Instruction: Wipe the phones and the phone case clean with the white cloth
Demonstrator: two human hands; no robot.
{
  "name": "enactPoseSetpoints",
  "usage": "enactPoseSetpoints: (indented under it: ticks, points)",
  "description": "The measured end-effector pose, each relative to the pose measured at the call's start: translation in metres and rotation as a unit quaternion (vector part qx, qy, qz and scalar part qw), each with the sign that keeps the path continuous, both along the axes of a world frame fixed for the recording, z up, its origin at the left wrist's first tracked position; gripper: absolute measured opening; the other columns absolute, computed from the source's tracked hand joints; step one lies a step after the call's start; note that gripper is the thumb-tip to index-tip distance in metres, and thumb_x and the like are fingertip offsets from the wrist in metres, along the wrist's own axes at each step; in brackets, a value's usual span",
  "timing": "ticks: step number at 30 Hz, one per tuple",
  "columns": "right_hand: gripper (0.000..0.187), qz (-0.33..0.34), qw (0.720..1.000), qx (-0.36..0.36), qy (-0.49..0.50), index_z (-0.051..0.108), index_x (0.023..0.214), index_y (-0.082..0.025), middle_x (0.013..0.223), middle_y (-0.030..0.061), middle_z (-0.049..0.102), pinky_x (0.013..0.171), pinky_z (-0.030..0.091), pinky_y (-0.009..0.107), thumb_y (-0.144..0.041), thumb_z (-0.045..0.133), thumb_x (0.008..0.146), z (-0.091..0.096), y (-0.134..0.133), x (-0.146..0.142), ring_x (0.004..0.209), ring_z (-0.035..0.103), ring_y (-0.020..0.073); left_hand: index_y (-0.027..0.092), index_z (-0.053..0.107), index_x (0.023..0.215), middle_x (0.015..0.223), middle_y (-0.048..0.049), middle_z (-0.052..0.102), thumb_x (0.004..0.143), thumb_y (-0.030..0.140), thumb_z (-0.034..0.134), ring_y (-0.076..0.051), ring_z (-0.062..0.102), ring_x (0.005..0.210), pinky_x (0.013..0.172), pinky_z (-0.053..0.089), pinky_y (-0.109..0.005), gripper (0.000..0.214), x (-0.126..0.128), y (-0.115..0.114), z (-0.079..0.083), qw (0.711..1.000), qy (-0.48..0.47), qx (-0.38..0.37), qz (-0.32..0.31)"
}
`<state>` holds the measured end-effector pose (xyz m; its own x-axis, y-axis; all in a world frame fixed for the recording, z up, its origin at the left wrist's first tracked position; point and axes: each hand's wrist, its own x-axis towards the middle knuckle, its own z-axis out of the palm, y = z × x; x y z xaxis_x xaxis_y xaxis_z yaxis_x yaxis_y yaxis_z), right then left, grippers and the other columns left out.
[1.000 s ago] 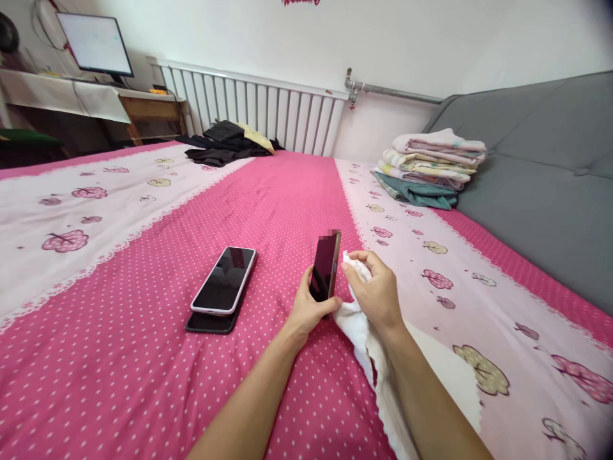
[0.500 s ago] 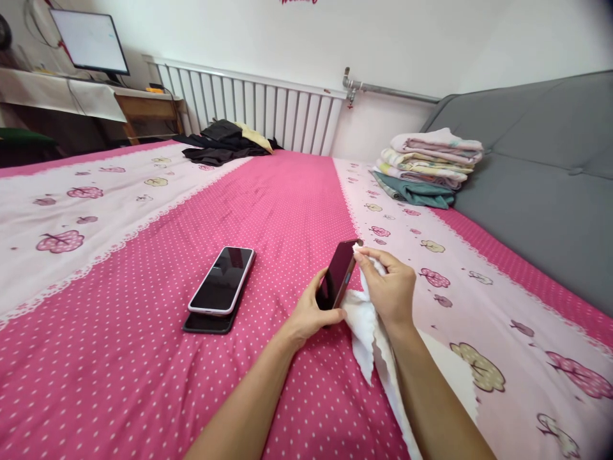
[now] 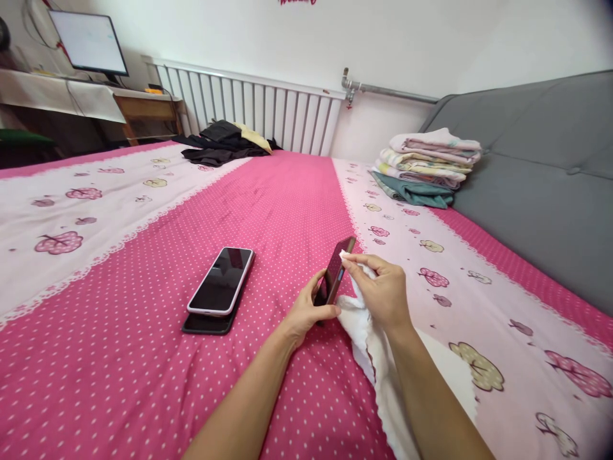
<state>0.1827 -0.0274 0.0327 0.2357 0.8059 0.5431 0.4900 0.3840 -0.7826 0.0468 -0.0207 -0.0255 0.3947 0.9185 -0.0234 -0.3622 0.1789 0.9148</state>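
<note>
My left hand [image 3: 306, 310] grips the lower end of a dark smartphone [image 3: 334, 271], which is tilted up on its edge with a side button facing right. Between the thumb and fingers of my right hand [image 3: 378, 284] is the corner of a white cloth [image 3: 357, 313], its tip at the phone's upper side edge. The rest of the cloth hangs under my right wrist and down onto the bed. To the left lie two stacked phones: a white-rimmed phone [image 3: 223, 281] on top of a black phone [image 3: 209, 324], of which only the bottom edge shows.
A pink dotted bedspread [image 3: 282, 211] lies under everything. Folded fabrics [image 3: 426, 166] are stacked by the grey headboard [image 3: 536, 166]. Dark clothes [image 3: 225, 144] lie at the far edge near the radiator [image 3: 258, 102]. A monitor [image 3: 89, 41] stands on a desk at the far left.
My right hand has moved left and slightly down along the phone's edge with the cloth corner. The phone has turned a little, showing more of its side.
</note>
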Motion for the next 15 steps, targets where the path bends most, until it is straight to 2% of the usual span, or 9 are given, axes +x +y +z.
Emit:
enactPoseSetpoints:
  ticks: [3,9,15]
  points:
    - [0.017,-0.003,1.000,0.006,-0.008,0.073,0.085,-0.020,0.086,0.0039,0.072,0.080,0.050,0.033,-0.031,0.064,0.076,0.002,-0.002,0.000,0.082,0.066,0.0190,0.021,0.047,0.128,0.118,-0.0052,0.057,0.052,0.018,0.076,-0.024,0.047,0.108,0.092,0.034,-0.033,0.082,-0.001,0.000,-0.001,1.000,-0.001,-0.002,-0.007]
    - [0.020,-0.083,0.995,0.062,0.000,0.073,0.086,-0.018,0.087,0.0052,0.073,0.083,0.049,0.034,-0.033,0.066,0.075,0.008,-0.001,0.014,0.085,0.067,0.0208,0.022,0.050,0.126,0.124,-0.0047,0.055,0.047,0.016,0.079,-0.025,0.041,0.120,0.102,0.026,-0.035,0.084,-0.002,-0.002,0.002,0.999,0.004,0.013,-0.047]
    - [0.024,-0.114,0.992,0.045,0.023,0.073,0.086,-0.017,0.085,0.0045,0.073,0.081,0.049,0.034,-0.037,0.065,0.075,0.012,-0.001,0.025,0.085,0.066,0.0219,0.022,0.049,0.126,0.128,-0.0055,0.053,0.047,0.016,0.078,-0.026,0.041,0.122,0.105,0.024,-0.037,0.084,-0.003,-0.003,0.005,0.995,-0.009,0.037,-0.093]
